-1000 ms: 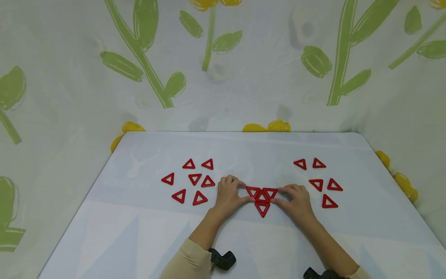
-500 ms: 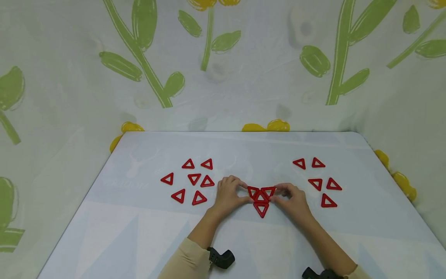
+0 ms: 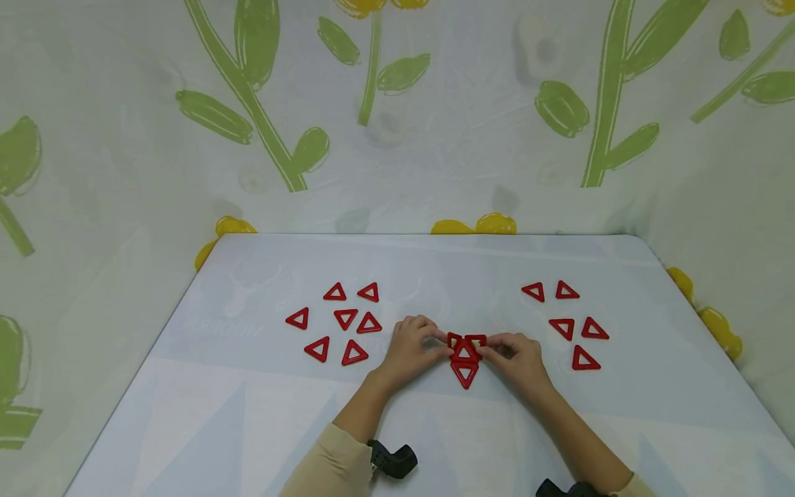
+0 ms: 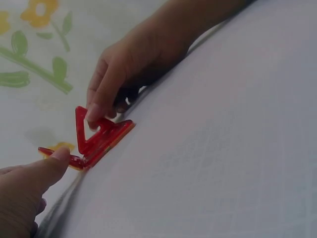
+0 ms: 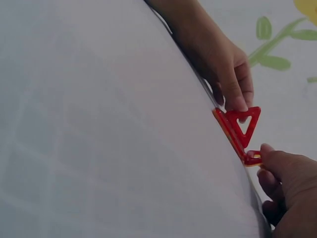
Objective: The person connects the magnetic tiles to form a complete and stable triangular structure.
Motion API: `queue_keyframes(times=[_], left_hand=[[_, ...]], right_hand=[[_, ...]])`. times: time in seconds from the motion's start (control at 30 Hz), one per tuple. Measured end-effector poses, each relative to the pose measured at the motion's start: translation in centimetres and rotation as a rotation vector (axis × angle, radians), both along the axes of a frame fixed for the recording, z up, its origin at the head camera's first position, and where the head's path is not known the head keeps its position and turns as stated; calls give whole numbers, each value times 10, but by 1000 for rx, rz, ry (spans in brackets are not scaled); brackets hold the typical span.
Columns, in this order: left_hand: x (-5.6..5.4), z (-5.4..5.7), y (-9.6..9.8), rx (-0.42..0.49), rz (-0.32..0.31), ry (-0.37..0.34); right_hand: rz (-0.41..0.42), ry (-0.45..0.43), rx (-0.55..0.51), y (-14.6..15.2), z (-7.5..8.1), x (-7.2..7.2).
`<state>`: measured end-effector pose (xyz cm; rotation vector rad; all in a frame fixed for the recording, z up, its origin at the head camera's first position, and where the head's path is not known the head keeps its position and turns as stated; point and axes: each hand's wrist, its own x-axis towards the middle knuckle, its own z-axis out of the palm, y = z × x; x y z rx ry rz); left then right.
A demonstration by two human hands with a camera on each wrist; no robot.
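Red hollow triangles joined edge to edge lie at the table's middle. In the head view my left hand (image 3: 410, 348) pinches the upper-left triangle (image 3: 450, 339) between thumb and fingers. On the other side, my right hand (image 3: 518, 359) pinches the upper-right triangle (image 3: 476, 337). Both pinched pieces are tilted up from the table, still touching the middle triangle (image 3: 456, 353). Below that, the bottom triangle (image 3: 458, 373) lies flat, point toward me. The right wrist view shows the left-hand triangle (image 5: 253, 126) standing up; the left wrist view shows the right-hand triangle (image 4: 79, 131) raised.
Several loose red triangles, one of them a triangle (image 3: 355, 353), lie flat to the left. More, including a triangle (image 3: 586, 358), are spread to the right. The pale table (image 3: 248, 428) meets a flower-patterned backdrop (image 3: 459, 152) at its far edge.
Both upper triangles, flat a second ago, have been tipped upward on their inner edges. My hands have drawn slightly closer together with them. The loose triangles have stayed put.
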<state>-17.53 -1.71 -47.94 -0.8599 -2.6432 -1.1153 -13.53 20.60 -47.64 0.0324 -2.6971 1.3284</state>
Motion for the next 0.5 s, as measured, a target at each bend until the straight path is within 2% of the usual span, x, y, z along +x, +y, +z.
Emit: queue_keyframes(times=[0.13, 0.37, 0.5], left_hand=[[0, 1, 1, 18, -35, 25], [0, 1, 1, 43, -68, -26], [0, 1, 3, 73, -89, -19]], right_hand=[[9, 30, 14, -1, -1, 0], [35, 98, -11, -4, 0, 0], [39, 113, -19, -5, -1, 0]])
